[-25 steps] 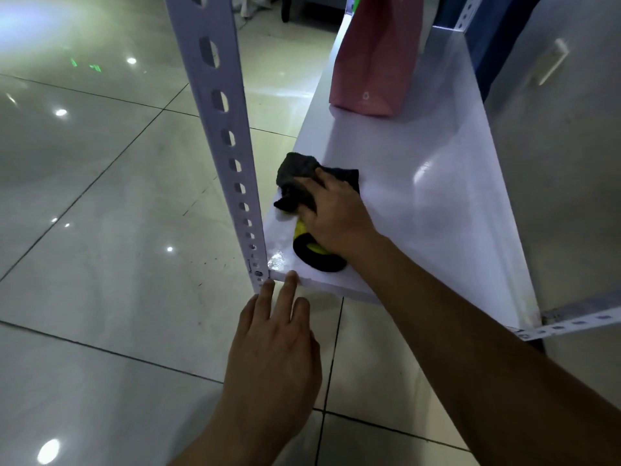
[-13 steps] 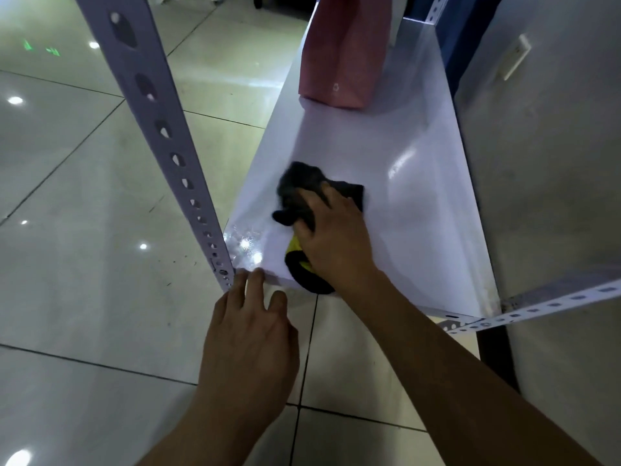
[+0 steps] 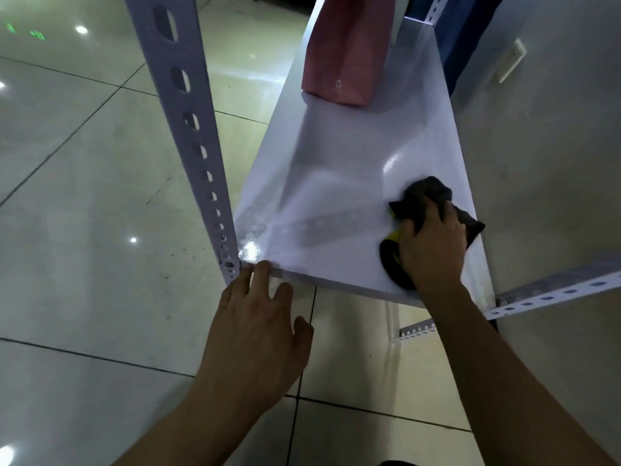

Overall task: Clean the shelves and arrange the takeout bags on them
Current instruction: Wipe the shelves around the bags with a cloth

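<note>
While the right hand [image 3: 431, 245] presses a dark cloth [image 3: 425, 196] flat against the shelf [image 3: 322, 183] near its right rear edge, the left hand [image 3: 258, 327] rests open, fingertips on the front left corner beside the post [image 3: 188, 136]. The shelf runs long, away from both hands; bare board lies ahead up to the pink bag [image 3: 346, 52] standing at the far end.
</note>
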Available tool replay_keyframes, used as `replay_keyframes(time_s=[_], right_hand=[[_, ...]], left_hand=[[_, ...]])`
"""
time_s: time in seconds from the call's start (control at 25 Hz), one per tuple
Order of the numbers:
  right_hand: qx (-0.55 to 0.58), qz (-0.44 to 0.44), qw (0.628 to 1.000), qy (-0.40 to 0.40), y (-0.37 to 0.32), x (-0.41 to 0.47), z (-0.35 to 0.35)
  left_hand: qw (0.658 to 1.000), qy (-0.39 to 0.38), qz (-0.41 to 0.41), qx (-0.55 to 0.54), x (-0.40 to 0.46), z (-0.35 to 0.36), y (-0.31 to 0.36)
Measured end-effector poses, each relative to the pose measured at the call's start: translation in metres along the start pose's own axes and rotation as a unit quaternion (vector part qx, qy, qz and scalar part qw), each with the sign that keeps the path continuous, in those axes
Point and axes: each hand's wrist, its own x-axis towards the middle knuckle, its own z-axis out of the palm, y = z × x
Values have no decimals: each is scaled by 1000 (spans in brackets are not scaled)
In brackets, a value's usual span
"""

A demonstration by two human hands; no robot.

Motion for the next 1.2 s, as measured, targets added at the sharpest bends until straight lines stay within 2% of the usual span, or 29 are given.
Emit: replay_keyframes(time_s=[0.12, 0.28, 0.4, 0.56, 0.68, 0.92, 1.04, 1.2], right_hand=[[35, -89, 994, -58, -46, -10, 16], [79, -246, 960, -109, -136, -35, 45], [105, -276, 944, -145, -161, -30, 52], [84, -274, 947, -146, -166, -2, 59], [80, -233, 962, -120, -162, 21, 57], [92, -118, 984, -92, -77, 35, 29], [90, -95, 988, -77, -31, 31, 14], [92, -59, 993, -40, -6, 11, 7]], left_hand=[[1000, 2, 8, 0, -2, 1, -3], [1000, 5, 12, -8, -3, 3, -2], [1000, -1, 13, -14, -4, 4, -2], [1000, -14, 0, -3, -5, 7, -2], [1000, -6, 8, -5, -3, 7, -3], [1000, -5, 15, -13, -8, 2, -6], [1000, 6, 10, -11, -5, 3, -7], [1000, 7, -4, 16, 0, 6, 3]])
